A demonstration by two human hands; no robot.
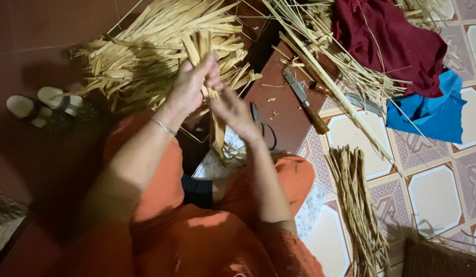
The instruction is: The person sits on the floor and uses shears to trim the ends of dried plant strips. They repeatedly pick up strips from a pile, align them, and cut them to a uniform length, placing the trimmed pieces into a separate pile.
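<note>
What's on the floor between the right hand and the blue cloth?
In the head view, between the right hand and the blue cloth lies a knife with a wooden handle, plus long pale straw stalks running diagonally across the tiles.

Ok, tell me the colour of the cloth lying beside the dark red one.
Bright blue cloth, best seen in the head view.

Knife (307, 102), sandals (43, 105) — red cloth (387, 41), blue cloth (433, 110).
</note>
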